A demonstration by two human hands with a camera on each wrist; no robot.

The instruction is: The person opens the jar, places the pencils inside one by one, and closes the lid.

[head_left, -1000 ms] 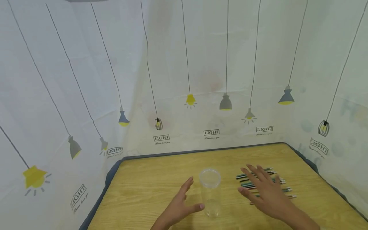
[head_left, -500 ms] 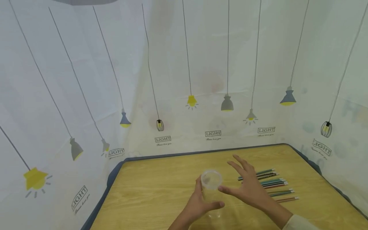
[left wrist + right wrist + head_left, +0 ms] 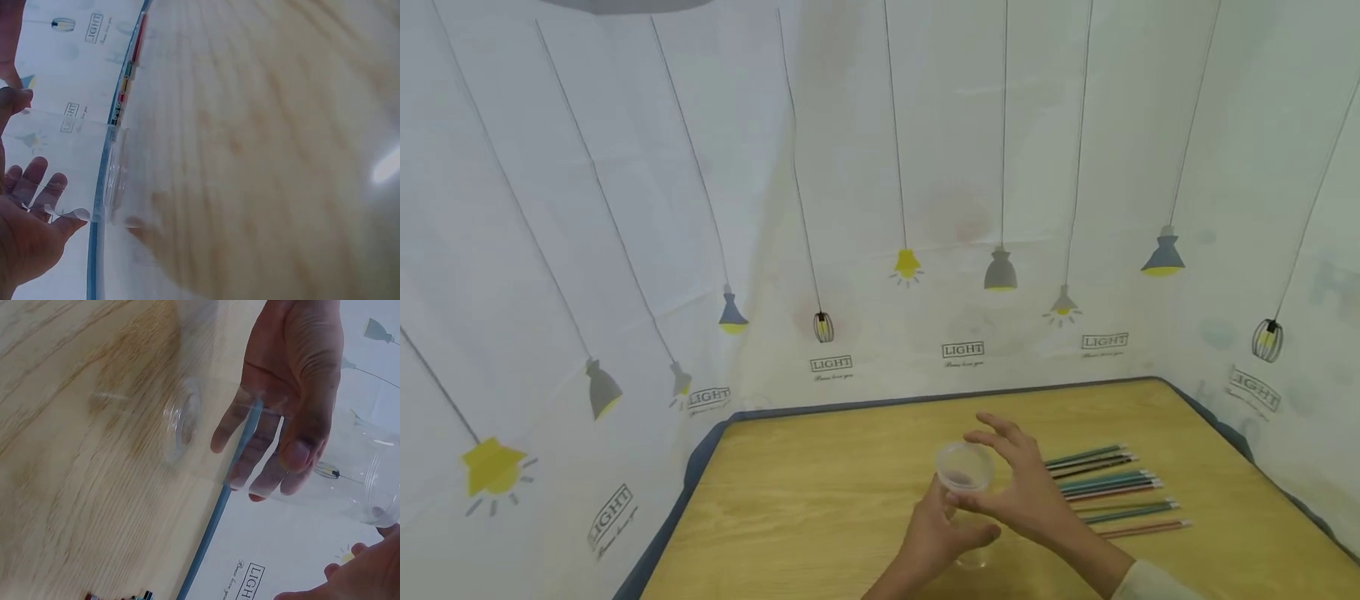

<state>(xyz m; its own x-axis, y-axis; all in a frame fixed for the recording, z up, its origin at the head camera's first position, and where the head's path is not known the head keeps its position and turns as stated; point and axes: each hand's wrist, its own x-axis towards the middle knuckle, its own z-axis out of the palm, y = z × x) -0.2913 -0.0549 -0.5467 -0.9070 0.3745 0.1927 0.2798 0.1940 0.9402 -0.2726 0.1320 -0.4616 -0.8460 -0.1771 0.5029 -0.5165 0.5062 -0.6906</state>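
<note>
A clear plastic jar [image 3: 973,560] with a round rim stands upright, tilted slightly, in front of me. My left hand [image 3: 936,533] grips its body, fingers behind and thumb [image 3: 299,453] across the near side, seen through the plastic in the right wrist view. My right hand [image 3: 1026,492] is at the jar's top, its thumb right at the near rim and its fingers spread loosely over the far side. In the left wrist view the jar [image 3: 69,150] lies sideways across the picture. Right of the hands, several pencils [image 3: 1105,483] lie side by side on the table.
The wood-grain table [image 3: 820,475] has a dark blue edge [image 3: 865,403] along its back and sides. A white curtain [image 3: 865,183] printed with hanging lamps surrounds it. The pencils' pale ends point right.
My left hand has moved right and closed round the jar. My right hand has come left from over the pencils to the jar's rim. The pencils are now less covered.
</note>
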